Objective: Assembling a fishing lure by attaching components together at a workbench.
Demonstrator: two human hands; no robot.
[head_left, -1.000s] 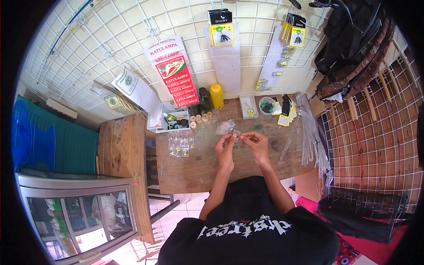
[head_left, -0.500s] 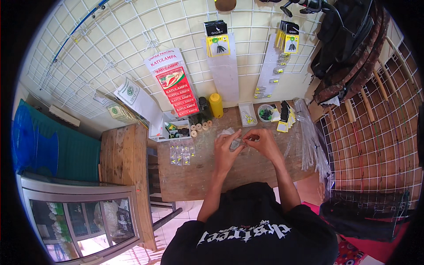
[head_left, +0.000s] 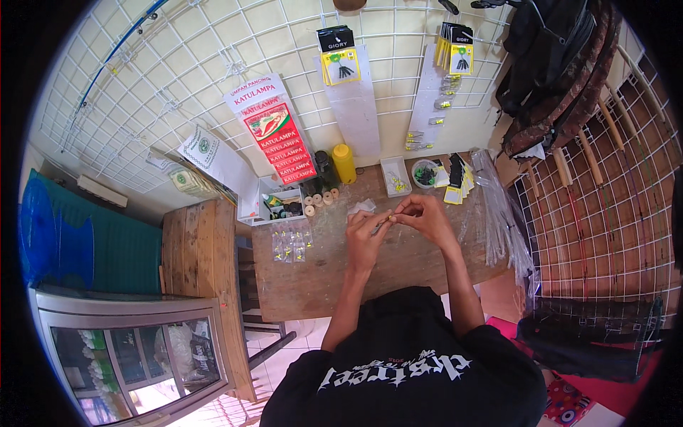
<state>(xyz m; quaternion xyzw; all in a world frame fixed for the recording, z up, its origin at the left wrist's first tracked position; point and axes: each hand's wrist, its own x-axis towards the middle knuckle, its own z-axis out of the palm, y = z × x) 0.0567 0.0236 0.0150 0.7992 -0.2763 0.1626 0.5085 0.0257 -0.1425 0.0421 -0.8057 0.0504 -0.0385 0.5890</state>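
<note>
Over the middle of the wooden table (head_left: 320, 285), my two hands meet. My left hand (head_left: 364, 233) is closed, its thumb and fingers pinching a small greyish, see-through piece (head_left: 377, 229) that looks like a little plastic bag, mostly covered by the fingers. Thumb and forefinger of my right hand (head_left: 425, 222) pinch at the same spot, where a tiny yellow piece (head_left: 390, 218) shows between the fingertips. Its kind is too small to make out. Just beyond my left hand lies some crumpled clear plastic (head_left: 363, 206).
Filled small bags (head_left: 292, 243) lie left. At the back stand a white tray (head_left: 396, 186) of small yellow-marked pieces, a round tub (head_left: 426, 173), a yellow bottle (head_left: 344, 165) and an organizer box (head_left: 267, 212). Yellow-black cards (head_left: 459, 181) and long clear sleeves (head_left: 498, 220) lie right.
My hands have drawn closer, fingertips now meeting at the tiny yellow piece. Less of the see-through piece shows in my left hand. The view has shifted slightly.
</note>
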